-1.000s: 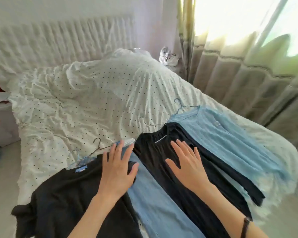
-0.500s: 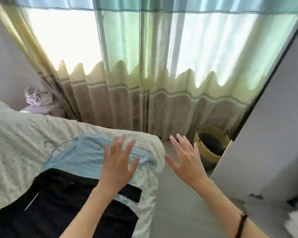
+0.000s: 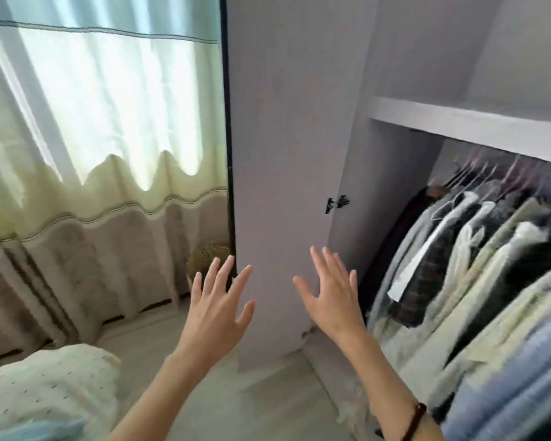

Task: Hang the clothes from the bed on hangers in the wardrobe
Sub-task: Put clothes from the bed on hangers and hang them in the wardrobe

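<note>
Left hand (image 3: 218, 308): up in the air, fingers spread wide, holding nothing.
Right hand (image 3: 333, 297): raised alongside, fingers splayed, empty too, in front of the wardrobe door (image 3: 287, 173).
Wardrobe (image 3: 477, 128): open on the right, packed with hanging clothes (image 3: 477, 265) under a shelf.
Bed (image 3: 45, 386): only a corner shows, bottom left; a scrap of light blue cloth (image 3: 29, 431) at its lower edge.
Curtain (image 3: 102, 138): bright, at left.
</note>
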`<state>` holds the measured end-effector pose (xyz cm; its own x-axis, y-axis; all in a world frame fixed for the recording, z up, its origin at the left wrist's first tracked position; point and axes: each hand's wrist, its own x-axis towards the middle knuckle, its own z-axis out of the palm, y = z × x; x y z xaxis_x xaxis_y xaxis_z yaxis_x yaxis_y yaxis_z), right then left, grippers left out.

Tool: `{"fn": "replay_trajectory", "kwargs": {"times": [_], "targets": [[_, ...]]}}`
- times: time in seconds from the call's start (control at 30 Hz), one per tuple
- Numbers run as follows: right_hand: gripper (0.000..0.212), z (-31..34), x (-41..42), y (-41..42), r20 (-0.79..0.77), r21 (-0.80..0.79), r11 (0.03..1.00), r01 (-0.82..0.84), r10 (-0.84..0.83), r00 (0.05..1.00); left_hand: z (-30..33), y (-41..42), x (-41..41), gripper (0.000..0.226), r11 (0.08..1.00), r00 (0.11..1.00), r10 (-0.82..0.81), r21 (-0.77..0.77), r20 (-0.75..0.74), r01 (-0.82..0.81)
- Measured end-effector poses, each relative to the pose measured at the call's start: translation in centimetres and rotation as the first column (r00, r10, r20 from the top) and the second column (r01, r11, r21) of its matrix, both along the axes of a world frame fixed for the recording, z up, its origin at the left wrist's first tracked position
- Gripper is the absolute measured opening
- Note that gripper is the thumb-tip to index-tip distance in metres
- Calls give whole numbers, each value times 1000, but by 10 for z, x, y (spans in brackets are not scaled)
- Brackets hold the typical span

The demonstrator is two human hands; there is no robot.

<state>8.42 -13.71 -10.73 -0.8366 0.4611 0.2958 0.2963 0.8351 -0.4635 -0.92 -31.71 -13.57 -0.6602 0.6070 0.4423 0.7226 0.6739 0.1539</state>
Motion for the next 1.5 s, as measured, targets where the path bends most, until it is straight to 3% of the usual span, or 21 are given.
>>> {"fn": "replay_trajectory", "kwargs": {"times": [0.4,0.7,0.87,1.0,1.17,1.27,1.37,1.5], "targets": [[62,-3,-48,196,30,119,908,401,-407,913,0,242,-131,56,911,909,-411,-4,71,412],[61,-8,-47,301,138,219,844,489,-523,841,-10,383,-138,61,771,754,-622,-4,212,637],[58,-1,-66,368,164,291,855,429,-486,858,-16,446,-142,75,775,740,-619,51,265,630],[56,3,-81,416,187,349,863,366,-447,875,-6,497,-139,46,770,719,-627,104,299,629],[49,1,-86,453,320,366,893,262,-385,866,-1,546,-134,42,783,717,-615,143,328,606],[58,-4,-79,458,276,407,873,270,-399,874,1,573,-136,38,779,705,-618,152,347,608],[51,-9,-69,462,229,425,846,321,-444,866,7,597,-140,33,784,698,-615,182,367,594],[65,-11,-64,463,206,443,833,332,-455,866,19,620,-144,20,790,700,-609,209,372,577]]}}
